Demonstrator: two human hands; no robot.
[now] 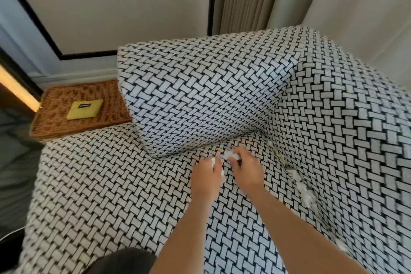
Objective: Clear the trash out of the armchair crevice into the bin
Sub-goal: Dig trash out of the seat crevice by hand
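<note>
Two bare forearms reach forward over the seat of the woven-pattern armchair [111,184]. The left grip [208,172] is curled, pinching a white scrap [213,161]. Just beside it, the right grip [243,167] is closed around a crumpled tissue [227,155], near the seat's back corner. More white trash [308,196] lies along the crevice at the right arm. Left of the chair, a wicker basket [55,122] carries a yellow pouch [85,109].
</note>
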